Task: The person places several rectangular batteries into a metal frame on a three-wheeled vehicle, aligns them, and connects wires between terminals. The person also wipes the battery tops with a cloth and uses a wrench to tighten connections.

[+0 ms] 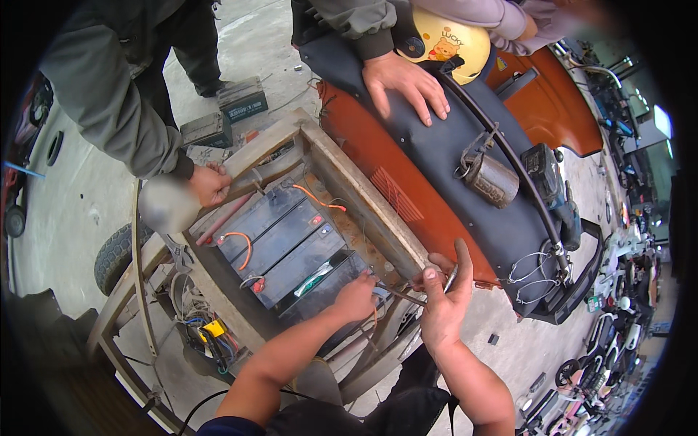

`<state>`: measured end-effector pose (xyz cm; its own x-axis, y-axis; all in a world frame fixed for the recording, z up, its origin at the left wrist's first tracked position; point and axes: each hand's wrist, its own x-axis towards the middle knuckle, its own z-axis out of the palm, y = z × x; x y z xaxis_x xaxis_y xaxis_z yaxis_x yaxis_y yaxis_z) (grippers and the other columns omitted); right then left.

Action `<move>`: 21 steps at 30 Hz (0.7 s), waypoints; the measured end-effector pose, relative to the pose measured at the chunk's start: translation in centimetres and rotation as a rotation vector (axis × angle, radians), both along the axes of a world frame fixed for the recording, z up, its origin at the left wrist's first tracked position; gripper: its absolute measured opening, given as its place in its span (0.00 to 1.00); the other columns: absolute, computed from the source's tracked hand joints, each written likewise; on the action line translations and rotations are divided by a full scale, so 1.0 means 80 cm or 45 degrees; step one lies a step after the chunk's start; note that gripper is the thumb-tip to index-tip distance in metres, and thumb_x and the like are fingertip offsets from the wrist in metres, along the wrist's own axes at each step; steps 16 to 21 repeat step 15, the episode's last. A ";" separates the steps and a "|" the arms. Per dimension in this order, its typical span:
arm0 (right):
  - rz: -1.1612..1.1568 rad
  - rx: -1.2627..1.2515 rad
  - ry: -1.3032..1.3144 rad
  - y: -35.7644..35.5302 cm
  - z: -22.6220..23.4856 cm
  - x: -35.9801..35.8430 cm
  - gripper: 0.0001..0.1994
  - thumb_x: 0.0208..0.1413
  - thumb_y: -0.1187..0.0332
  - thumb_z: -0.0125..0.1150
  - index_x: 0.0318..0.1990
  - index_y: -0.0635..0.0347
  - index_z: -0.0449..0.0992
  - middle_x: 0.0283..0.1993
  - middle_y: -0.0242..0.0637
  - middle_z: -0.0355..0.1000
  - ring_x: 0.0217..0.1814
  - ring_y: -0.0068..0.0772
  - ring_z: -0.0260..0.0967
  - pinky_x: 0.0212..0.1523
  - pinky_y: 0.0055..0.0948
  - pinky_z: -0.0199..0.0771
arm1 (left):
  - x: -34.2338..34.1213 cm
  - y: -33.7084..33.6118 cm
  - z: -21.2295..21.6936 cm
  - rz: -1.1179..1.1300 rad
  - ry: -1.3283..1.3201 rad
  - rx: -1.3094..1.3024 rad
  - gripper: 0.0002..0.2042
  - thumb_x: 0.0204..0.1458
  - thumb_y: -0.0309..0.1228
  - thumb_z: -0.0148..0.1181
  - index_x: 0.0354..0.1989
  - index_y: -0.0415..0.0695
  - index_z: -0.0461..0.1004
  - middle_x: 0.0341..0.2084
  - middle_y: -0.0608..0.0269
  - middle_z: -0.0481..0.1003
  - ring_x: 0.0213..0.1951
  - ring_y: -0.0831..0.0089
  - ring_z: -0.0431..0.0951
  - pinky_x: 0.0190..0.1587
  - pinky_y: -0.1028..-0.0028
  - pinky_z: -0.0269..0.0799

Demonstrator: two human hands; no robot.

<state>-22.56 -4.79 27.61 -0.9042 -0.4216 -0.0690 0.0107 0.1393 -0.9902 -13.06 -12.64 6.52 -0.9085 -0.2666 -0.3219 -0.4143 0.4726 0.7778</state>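
Several dark batteries (283,243) sit side by side in a rusty metal frame (349,174), with orange and grey leads on their tops. My left hand (356,298) is closed at the corner of the nearest battery; what its fingertips pinch, if anything, is too small to make out. My right hand (445,309), over the frame's right side, grips a thin metal tool (400,293) whose shaft points toward my left hand. The tool's exact kind is unclear. A green-and-white strip (316,277) lies in the gap between two batteries.
Across the frame, another person's hands rest on a black seat (436,138) and the frame's edge. A padlock (491,180), a cordless power tool (545,178) and a yellow helmet (451,43) sit there. An adjustable wrench (178,252) and wiring (211,338) are at left; loose batteries (243,98) behind.
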 end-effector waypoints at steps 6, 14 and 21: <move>0.659 1.010 0.699 0.008 0.049 -0.011 0.32 0.48 0.88 0.55 0.65 0.63 0.70 0.52 0.51 0.73 0.40 0.44 0.81 0.41 0.40 0.82 | 0.002 -0.008 0.022 0.226 -0.057 0.343 0.31 0.54 0.28 0.68 0.66 0.36 0.63 0.43 0.38 0.81 0.50 0.39 0.82 0.54 0.47 0.76; 1.160 0.525 1.826 0.003 0.038 -0.045 0.30 0.47 0.68 0.63 0.63 0.50 0.73 0.51 0.40 0.79 0.44 0.40 0.80 0.41 0.37 0.79 | 0.003 0.001 -0.029 0.161 0.097 0.251 0.29 0.53 0.29 0.68 0.63 0.39 0.66 0.43 0.38 0.81 0.50 0.40 0.82 0.52 0.48 0.77; 1.014 0.629 1.812 0.004 0.037 -0.046 0.30 0.47 0.69 0.63 0.63 0.47 0.73 0.53 0.40 0.80 0.44 0.41 0.80 0.42 0.39 0.80 | 0.007 0.010 -0.044 0.189 0.260 0.040 0.29 0.53 0.31 0.69 0.63 0.43 0.66 0.50 0.37 0.79 0.54 0.44 0.82 0.57 0.50 0.76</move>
